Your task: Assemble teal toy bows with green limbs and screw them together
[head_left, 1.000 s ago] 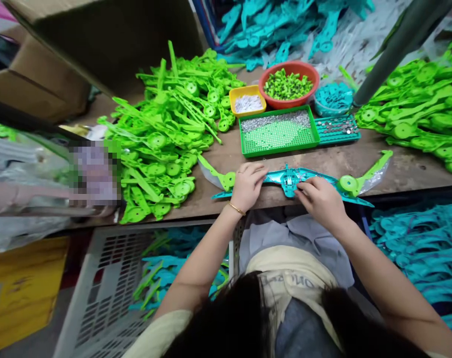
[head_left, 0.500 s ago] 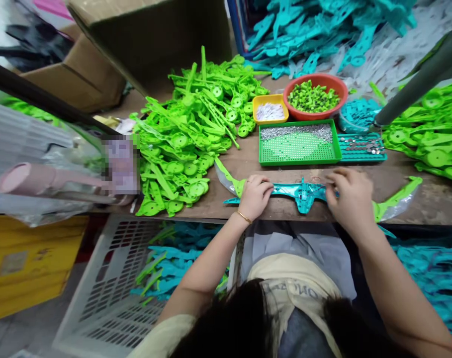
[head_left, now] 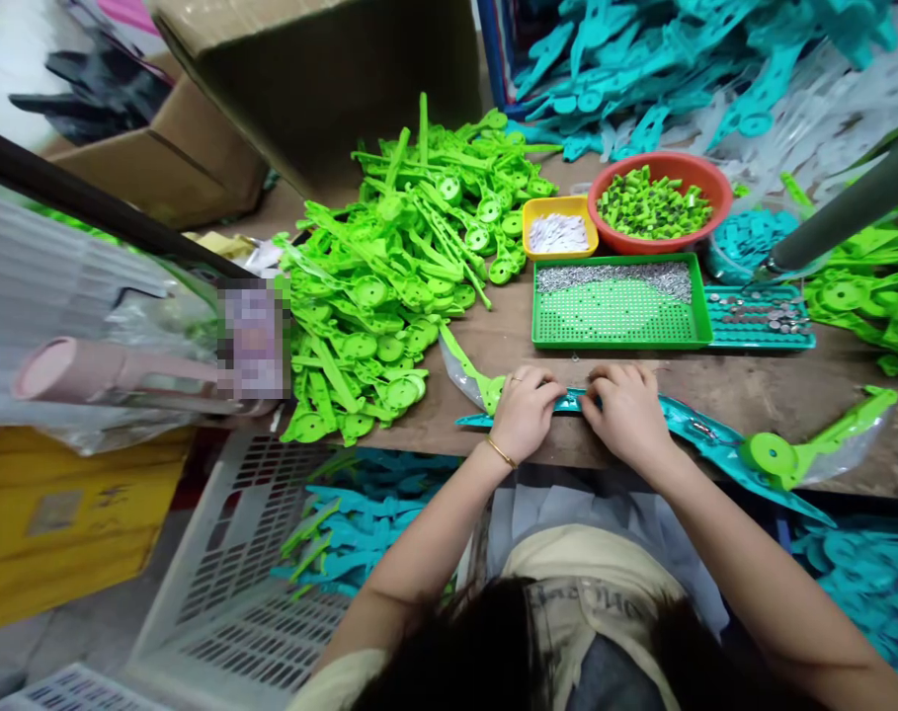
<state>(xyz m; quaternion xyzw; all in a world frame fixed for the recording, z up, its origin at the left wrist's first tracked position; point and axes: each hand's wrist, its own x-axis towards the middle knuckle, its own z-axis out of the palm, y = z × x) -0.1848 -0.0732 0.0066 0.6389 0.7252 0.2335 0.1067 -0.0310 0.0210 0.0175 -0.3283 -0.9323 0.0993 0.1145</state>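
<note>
On the bench in front of me lies a long teal bow-shaped plastic piece [head_left: 696, 427], with a green curved arm [head_left: 826, 449] at its right end and another green arm [head_left: 470, 375] at its left. My left hand [head_left: 525, 410] is closed on the piece left of its middle, thumb and fingers bent over it. Just to the right, my right hand [head_left: 626, 410] has its fingers curled on the same piece, close to the left fingertips. Both hands cover much of the teal body between them, and what the fingertips pinch is hidden.
Behind the hands stand a green tray [head_left: 618, 306] of small metal bits, a teal tray [head_left: 760, 316], a yellow box [head_left: 559, 252] and a red bowl [head_left: 660, 242]. Green parts [head_left: 389, 276] are heaped left. A slanting dark pole [head_left: 849, 193] rises at right. A white crate [head_left: 218, 553] sits below.
My right hand has moved left along the piece, from right of its middle to beside my left hand. The right stretch of the teal body is now uncovered. The view has shifted slightly.
</note>
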